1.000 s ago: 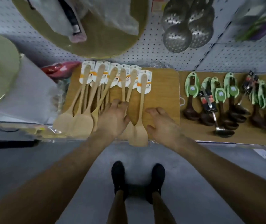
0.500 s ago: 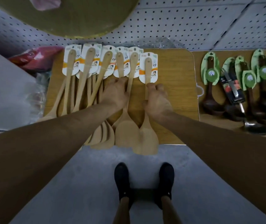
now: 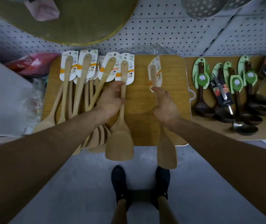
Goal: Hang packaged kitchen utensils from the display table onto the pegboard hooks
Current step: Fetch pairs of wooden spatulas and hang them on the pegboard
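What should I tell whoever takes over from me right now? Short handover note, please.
Left grip: holds one wooden spatula by its handle, at the pile's right edge.
Right grip: holds a second spatula, apart from the rest, blade out over the floor.
The other carded spatulas lie bunched on the left of the display table.
Done: two picked out. No spatula shows on the pegboard.
Left: hang these two, then the pile.
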### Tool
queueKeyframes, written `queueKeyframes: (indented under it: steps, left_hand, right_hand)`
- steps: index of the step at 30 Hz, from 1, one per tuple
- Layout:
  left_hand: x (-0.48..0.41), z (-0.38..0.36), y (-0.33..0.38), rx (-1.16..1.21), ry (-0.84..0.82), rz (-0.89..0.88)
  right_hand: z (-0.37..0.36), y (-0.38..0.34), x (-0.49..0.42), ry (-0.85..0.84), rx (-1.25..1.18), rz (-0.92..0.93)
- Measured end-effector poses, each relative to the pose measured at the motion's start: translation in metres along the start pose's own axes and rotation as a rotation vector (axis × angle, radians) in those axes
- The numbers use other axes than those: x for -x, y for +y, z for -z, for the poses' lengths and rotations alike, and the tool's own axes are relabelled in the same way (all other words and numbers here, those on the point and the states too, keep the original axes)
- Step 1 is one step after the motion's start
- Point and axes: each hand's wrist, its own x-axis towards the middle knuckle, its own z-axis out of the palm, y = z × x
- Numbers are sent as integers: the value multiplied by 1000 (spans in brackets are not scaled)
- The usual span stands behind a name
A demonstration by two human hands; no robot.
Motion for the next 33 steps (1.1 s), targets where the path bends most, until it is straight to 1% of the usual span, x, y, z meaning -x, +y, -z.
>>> queueKeyframes:
  steps: [3,8,13,15,17,19,26,29,33]
  left_hand:
    - [17,2,10,69,-78,19]
    - [40,-4,24,66,-156,50]
    - [34,-8,35,295,-174,198]
    - [33,-11,38,350,-201,213]
    - [35,-15,40,343,-247,204]
    - [41,-18,42,297,-291,160]
    - [76,-20,57,88,-405,-94]
    - [96,-23,66,-4,-465,-204]
    - [126,-38,93,-114,-524,-343]
  right_hand:
    - [16,10,17,57,-100,-35]
    - [32,17,53,139,-272,-35]
    - [37,28,73,203,-342,-36]
    - [37,31,78,207,-367,-29]
    - [37,32,82,192,-403,-33]
    - [37,32,87,165,-443,-36]
    - [57,31,114,120,-504,15]
    - [72,33,138,148,-496,37]
    - [98,35,181,255,-503,55]
